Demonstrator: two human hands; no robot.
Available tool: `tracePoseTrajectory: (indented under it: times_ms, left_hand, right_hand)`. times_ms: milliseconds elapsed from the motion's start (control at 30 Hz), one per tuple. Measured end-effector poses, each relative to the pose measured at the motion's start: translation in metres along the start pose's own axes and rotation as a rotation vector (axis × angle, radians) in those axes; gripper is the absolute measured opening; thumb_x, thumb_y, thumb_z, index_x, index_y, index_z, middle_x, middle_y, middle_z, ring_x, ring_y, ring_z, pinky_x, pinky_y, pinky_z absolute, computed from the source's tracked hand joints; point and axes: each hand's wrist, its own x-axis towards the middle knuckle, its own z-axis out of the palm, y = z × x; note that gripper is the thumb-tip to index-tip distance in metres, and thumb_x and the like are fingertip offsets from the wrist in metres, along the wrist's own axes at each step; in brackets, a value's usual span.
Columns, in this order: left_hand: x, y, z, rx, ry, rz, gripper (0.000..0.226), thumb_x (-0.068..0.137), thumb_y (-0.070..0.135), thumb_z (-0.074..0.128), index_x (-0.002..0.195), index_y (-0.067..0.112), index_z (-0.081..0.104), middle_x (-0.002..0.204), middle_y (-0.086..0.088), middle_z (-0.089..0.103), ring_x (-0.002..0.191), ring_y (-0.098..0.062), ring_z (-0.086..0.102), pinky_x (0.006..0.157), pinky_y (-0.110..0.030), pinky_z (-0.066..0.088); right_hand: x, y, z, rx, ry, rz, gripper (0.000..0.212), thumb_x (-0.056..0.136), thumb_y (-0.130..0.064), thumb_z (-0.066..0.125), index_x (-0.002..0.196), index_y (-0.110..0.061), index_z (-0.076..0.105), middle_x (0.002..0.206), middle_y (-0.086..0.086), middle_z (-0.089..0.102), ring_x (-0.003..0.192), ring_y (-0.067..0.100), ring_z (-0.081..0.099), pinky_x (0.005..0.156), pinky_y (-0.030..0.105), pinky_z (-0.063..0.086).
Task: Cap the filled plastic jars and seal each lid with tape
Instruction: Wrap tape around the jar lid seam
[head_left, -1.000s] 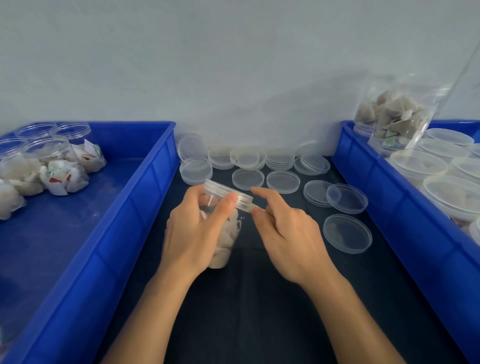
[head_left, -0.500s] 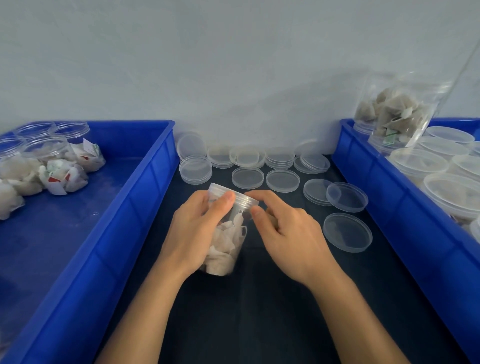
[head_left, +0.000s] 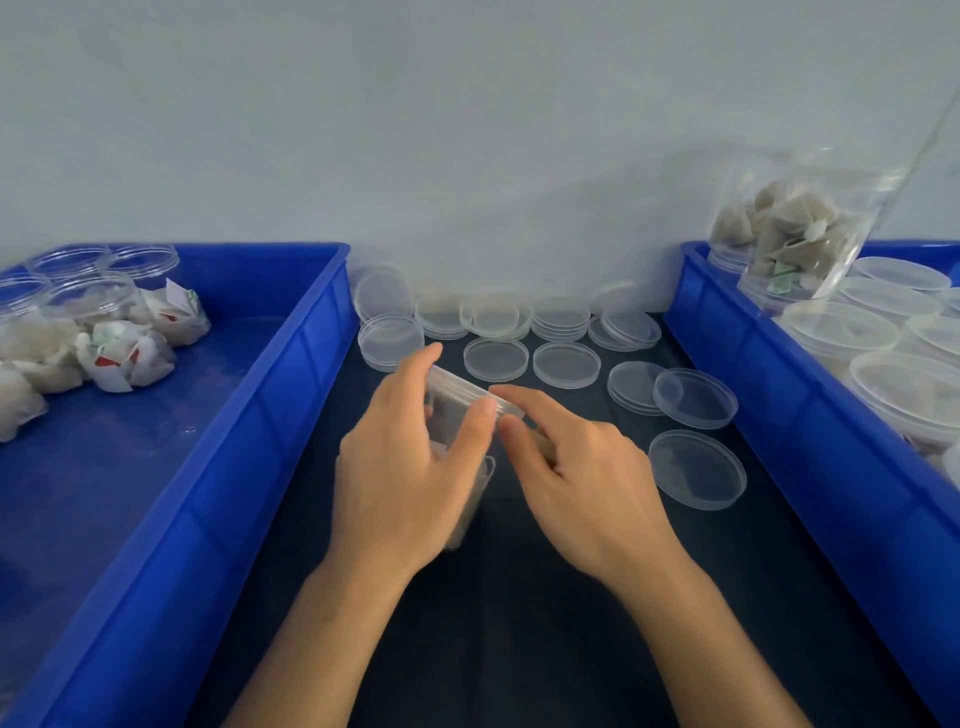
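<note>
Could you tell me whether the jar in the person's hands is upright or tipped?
Tipped. The jar leans, capped top away, gripped by the left hand; right hand fingertips pinch at its lid.

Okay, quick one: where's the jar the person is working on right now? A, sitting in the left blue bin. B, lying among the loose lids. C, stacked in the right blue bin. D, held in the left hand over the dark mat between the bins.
D: the left hand grips the jar over the dark mat, while the right hand works at its lid.
</note>
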Motion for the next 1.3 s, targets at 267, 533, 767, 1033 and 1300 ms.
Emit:
tracePoseTrajectory:
  times_ms: [267,533,767,1033,1300]
  left_hand:
    - [0.006,-0.012,-0.001,-0.189,-0.107,-0.114,0.071,0.087,0.082,0.049,0.152,0.064,0.027,0.139,0.028,0.056,0.112,0.021,0.054,0.092,-0.022,0.045]
    - [0.008,-0.018,0.0,-0.345,-0.111,-0.135,0.07,0.085,0.079,0.054,0.151,0.057,0.042,0.109,0.02,0.07,0.108,0.002,0.066,0.09,-0.025,0.047]
    - [0.009,-0.017,0.001,-0.488,-0.147,-0.141,0.064,0.09,0.064,0.061,0.149,0.041,0.052,0.116,0.026,0.071,0.11,0.004,0.068,0.091,-0.018,0.052]
    - [0.009,-0.02,0.002,-0.618,-0.197,-0.185,0.054,0.093,0.056,0.06,0.143,0.037,0.058,0.12,0.019,0.073,0.111,-0.002,0.071,0.085,-0.014,0.055]
    - [0.006,-0.02,0.006,-0.57,-0.224,-0.2,0.072,0.088,0.075,0.054,0.153,0.044,0.047,0.137,0.019,0.065,0.126,-0.006,0.066,0.109,-0.042,0.051]
  right_hand:
    - [0.002,0.005,-0.002,0.042,-0.074,0.047,0.043,0.106,-0.036,0.034,0.144,-0.055,0.043,0.059,-0.018,0.053,0.065,0.014,0.049,0.072,0.044,0.047]
    - [0.005,0.008,-0.002,-0.073,-0.037,0.009,0.036,0.109,-0.04,0.035,0.144,-0.047,0.044,0.061,-0.013,0.049,0.068,0.021,0.054,0.074,0.045,0.05]
    - [0.005,0.007,-0.001,-0.075,-0.031,-0.015,0.037,0.108,-0.043,0.032,0.142,-0.051,0.044,0.061,-0.014,0.049,0.07,0.022,0.058,0.076,0.046,0.053]
    - [0.005,0.009,0.001,-0.013,-0.028,-0.016,0.029,0.107,-0.044,0.035,0.131,-0.053,0.048,0.065,-0.018,0.057,0.067,0.015,0.057,0.077,0.044,0.054]
    - [0.001,0.007,-0.004,0.041,-0.019,-0.024,0.031,0.106,-0.049,0.035,0.134,-0.055,0.049,0.065,-0.033,0.056,0.064,0.009,0.051,0.071,0.038,0.044]
